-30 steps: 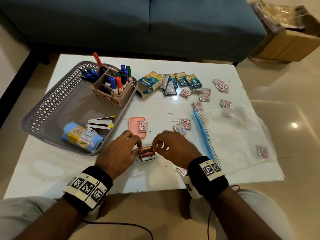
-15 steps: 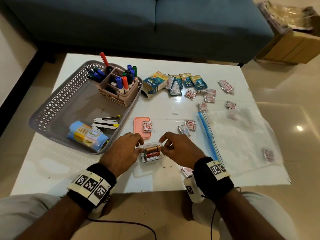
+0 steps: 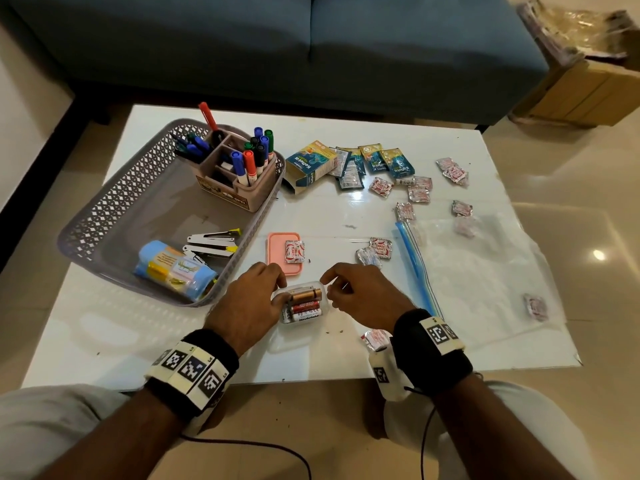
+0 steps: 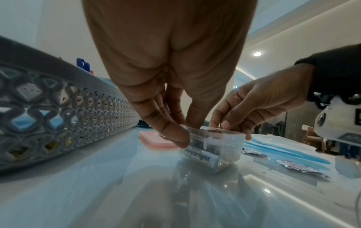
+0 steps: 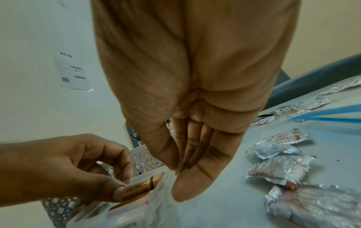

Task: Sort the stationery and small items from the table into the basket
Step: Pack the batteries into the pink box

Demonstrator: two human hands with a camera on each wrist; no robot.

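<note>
Head view: the clear box (image 3: pixel 304 304) of batteries sits on the surface (image 3: pixel 104 327) beside the basket (image 3: pixel 104 202); both hands hold it.

Left wrist: left hand (image 4: pixel 168 86) pinches the rim.

Right wrist: right hand (image 5: pixel 195 108) steadies; seat the copper battery (image 5: pixel 142 187) flat before lidding.

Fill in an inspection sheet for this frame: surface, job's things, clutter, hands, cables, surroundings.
Surface: glossy white table, a few dark specks.
Job's things: grey basket holds a pen organiser, a blue roll and staple strips; a clear box of batteries stands on the table outside it.
Clutter: foil sachets, a small carton, a pink lid, a zip bag.
Hands: left hand pinches a copper battery; right hand at the box's right side, contact unclear.
Cables: a thin dark cable below the wrists.
Surroundings: blue sofa, cardboard boxes, tiled floor.
</note>
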